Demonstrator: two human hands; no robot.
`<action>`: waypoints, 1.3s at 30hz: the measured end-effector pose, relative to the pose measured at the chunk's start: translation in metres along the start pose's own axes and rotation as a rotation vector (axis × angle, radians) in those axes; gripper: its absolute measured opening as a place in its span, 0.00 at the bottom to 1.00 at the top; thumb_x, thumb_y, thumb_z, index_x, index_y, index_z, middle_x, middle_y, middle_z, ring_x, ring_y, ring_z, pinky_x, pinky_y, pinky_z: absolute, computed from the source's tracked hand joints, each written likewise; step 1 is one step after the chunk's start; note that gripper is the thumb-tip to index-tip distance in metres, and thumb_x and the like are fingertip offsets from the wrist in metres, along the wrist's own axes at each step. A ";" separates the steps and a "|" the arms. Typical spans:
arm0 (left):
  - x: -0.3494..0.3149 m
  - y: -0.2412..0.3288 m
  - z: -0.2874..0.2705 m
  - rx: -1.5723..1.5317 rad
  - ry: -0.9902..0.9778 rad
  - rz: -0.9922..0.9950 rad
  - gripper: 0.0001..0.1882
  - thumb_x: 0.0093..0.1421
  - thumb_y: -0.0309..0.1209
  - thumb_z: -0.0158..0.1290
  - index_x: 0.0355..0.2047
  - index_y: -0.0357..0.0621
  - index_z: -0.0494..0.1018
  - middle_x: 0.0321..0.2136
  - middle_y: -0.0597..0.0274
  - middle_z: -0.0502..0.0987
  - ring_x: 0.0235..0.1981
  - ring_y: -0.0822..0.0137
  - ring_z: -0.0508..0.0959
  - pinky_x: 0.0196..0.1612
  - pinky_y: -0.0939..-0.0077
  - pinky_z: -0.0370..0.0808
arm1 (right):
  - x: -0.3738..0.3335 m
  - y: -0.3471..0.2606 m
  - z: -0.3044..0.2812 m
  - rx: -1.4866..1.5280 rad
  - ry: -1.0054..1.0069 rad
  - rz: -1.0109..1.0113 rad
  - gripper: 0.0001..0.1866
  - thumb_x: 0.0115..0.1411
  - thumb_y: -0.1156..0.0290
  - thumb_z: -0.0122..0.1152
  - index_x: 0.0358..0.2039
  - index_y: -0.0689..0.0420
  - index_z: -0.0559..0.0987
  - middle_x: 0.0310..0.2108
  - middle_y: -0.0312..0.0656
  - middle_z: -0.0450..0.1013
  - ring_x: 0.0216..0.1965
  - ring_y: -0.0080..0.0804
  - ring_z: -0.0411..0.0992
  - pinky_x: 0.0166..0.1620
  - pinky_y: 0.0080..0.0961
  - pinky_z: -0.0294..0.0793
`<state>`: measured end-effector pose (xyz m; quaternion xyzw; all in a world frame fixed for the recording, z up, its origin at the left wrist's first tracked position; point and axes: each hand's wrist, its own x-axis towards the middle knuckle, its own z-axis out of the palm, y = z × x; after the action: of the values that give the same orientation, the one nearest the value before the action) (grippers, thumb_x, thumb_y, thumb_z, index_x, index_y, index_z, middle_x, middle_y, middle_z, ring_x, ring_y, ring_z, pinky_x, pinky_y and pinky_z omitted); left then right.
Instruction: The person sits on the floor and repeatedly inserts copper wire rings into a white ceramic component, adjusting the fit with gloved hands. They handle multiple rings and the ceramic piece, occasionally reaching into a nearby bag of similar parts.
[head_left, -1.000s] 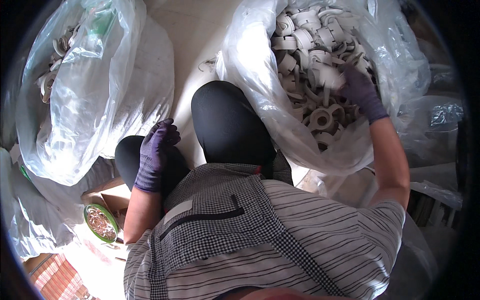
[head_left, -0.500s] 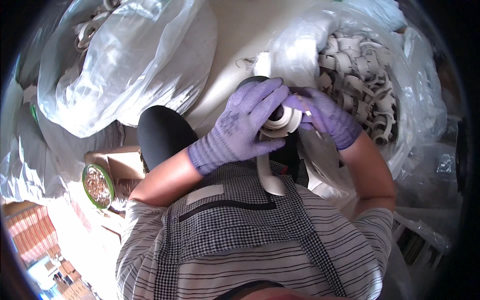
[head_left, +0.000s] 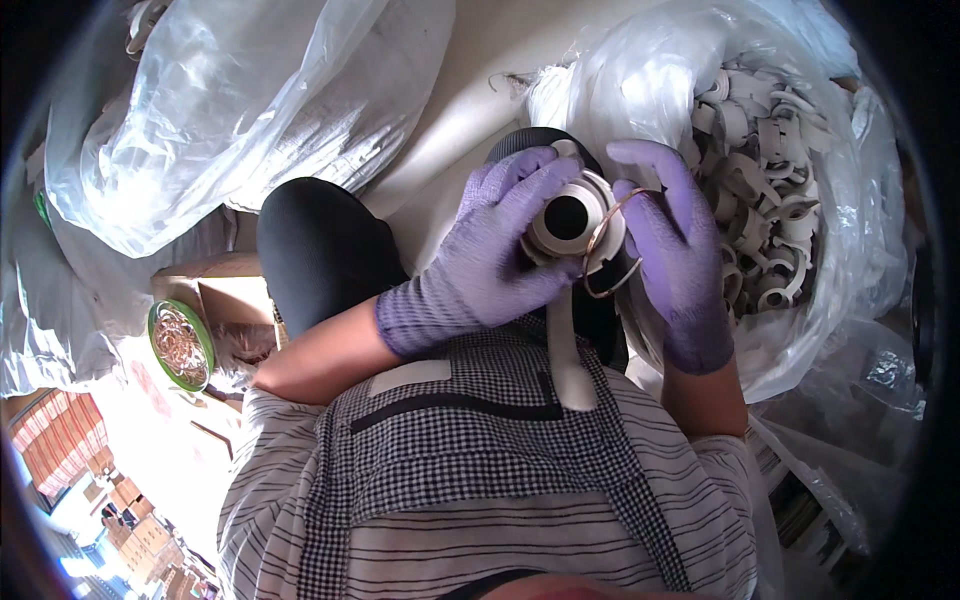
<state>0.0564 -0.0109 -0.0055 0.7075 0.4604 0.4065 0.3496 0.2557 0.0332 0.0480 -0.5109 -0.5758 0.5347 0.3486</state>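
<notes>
My left hand [head_left: 495, 235], in a purple knit glove, grips a cream, ring-shaped plastic part [head_left: 538, 240] with a round dark opening. From beneath it a long cream strip [head_left: 568, 360] with a rounded end reaches down over my apron; whether the two are joined is hidden. My right hand [head_left: 680, 240], gloved alike, is at the part's right side. Its thumb and forefinger are spread apart. A thin copper-coloured wire ring [head_left: 588, 262] with a gap lies across the part's right edge, its upper end against my right thumb.
To the right stands a clear plastic bag [head_left: 620, 70] with many cream curved plastic pieces [head_left: 775, 190]. Another large bag [head_left: 250, 120] is at the upper left. A green-rimmed basket [head_left: 211, 362] of copper-coloured rings sits by a cardboard box [head_left: 235, 300] at the left.
My right hand has drawn down and its thumb and forefinger have spread. The wire ring now shows clearly at the part's right edge, and the part's dark opening has turned up toward view.
</notes>
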 end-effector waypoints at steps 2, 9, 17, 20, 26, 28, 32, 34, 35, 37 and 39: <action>-0.001 -0.007 -0.005 -0.336 -0.025 -0.044 0.38 0.51 0.37 0.71 0.61 0.45 0.70 0.62 0.48 0.69 0.68 0.47 0.64 0.68 0.53 0.64 | 0.002 -0.008 0.001 -0.078 -0.016 -0.028 0.13 0.66 0.79 0.56 0.51 0.64 0.75 0.40 0.44 0.76 0.41 0.28 0.76 0.48 0.24 0.75; -0.002 -0.017 -0.003 -0.628 0.082 -0.017 0.19 0.55 0.33 0.71 0.45 0.43 0.80 0.62 0.41 0.69 0.62 0.52 0.74 0.64 0.59 0.70 | 0.007 -0.016 0.002 -0.188 -0.043 -0.004 0.09 0.67 0.79 0.54 0.47 0.64 0.76 0.37 0.43 0.77 0.39 0.27 0.77 0.45 0.26 0.76; 0.002 -0.008 -0.001 -0.724 0.096 -0.054 0.10 0.59 0.28 0.66 0.41 0.41 0.82 0.64 0.40 0.67 0.63 0.51 0.73 0.65 0.57 0.70 | 0.015 -0.011 0.002 -0.409 0.031 -0.227 0.12 0.67 0.76 0.54 0.49 0.63 0.78 0.33 0.36 0.75 0.28 0.17 0.68 0.33 0.17 0.68; 0.002 -0.010 -0.010 -0.786 0.076 -0.146 0.09 0.59 0.27 0.65 0.40 0.38 0.83 0.62 0.44 0.71 0.62 0.54 0.74 0.64 0.60 0.71 | 0.006 -0.014 -0.002 -0.278 -0.004 -0.129 0.13 0.66 0.77 0.57 0.50 0.64 0.78 0.38 0.43 0.78 0.34 0.23 0.75 0.39 0.21 0.74; -0.003 -0.019 -0.010 -0.783 0.082 -0.103 0.08 0.61 0.26 0.63 0.41 0.38 0.83 0.63 0.45 0.71 0.61 0.57 0.74 0.64 0.62 0.71 | -0.017 -0.010 -0.001 0.075 0.060 -0.036 0.16 0.62 0.80 0.54 0.50 0.68 0.76 0.33 0.42 0.77 0.32 0.26 0.74 0.39 0.22 0.74; -0.003 -0.018 -0.008 -0.775 0.103 -0.094 0.08 0.62 0.27 0.64 0.40 0.38 0.83 0.63 0.46 0.71 0.61 0.58 0.75 0.64 0.63 0.72 | -0.019 0.001 -0.005 0.075 0.044 -0.071 0.14 0.63 0.80 0.53 0.49 0.68 0.76 0.31 0.41 0.75 0.32 0.26 0.74 0.37 0.23 0.73; -0.006 -0.017 -0.003 -0.877 0.124 -0.144 0.07 0.62 0.29 0.64 0.38 0.40 0.84 0.62 0.48 0.72 0.61 0.60 0.75 0.62 0.64 0.73 | -0.025 0.008 -0.009 0.057 0.006 -0.176 0.12 0.63 0.80 0.53 0.47 0.65 0.77 0.31 0.40 0.75 0.32 0.25 0.74 0.37 0.22 0.72; -0.005 -0.020 -0.002 -0.838 0.121 -0.119 0.08 0.62 0.30 0.64 0.38 0.40 0.84 0.62 0.48 0.72 0.61 0.60 0.75 0.62 0.64 0.74 | -0.027 0.010 -0.004 -0.225 0.073 -0.297 0.09 0.63 0.80 0.54 0.42 0.64 0.78 0.34 0.43 0.74 0.31 0.24 0.73 0.36 0.21 0.72; -0.005 -0.022 -0.001 -0.817 0.120 -0.107 0.08 0.62 0.30 0.64 0.38 0.40 0.84 0.61 0.48 0.72 0.61 0.60 0.75 0.62 0.64 0.74 | -0.027 0.010 -0.002 -0.136 0.077 -0.249 0.08 0.63 0.80 0.54 0.41 0.64 0.79 0.35 0.43 0.74 0.31 0.24 0.73 0.36 0.21 0.72; -0.004 -0.025 -0.001 -0.838 0.127 -0.056 0.08 0.62 0.31 0.64 0.38 0.40 0.84 0.61 0.49 0.73 0.61 0.59 0.75 0.62 0.64 0.74 | -0.027 0.007 -0.002 -0.034 0.071 -0.162 0.06 0.62 0.81 0.55 0.39 0.65 0.79 0.36 0.44 0.74 0.31 0.24 0.73 0.36 0.22 0.72; -0.004 -0.024 -0.002 -0.871 0.119 -0.058 0.09 0.62 0.32 0.64 0.38 0.40 0.84 0.61 0.49 0.72 0.62 0.59 0.74 0.62 0.64 0.74 | -0.026 0.003 -0.005 -0.002 0.052 -0.088 0.05 0.62 0.82 0.55 0.37 0.65 0.79 0.36 0.44 0.74 0.32 0.24 0.74 0.36 0.23 0.73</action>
<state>0.0448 -0.0067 -0.0272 0.4561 0.2852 0.5927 0.5995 0.2676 0.0093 0.0503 -0.4989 -0.5890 0.5049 0.3863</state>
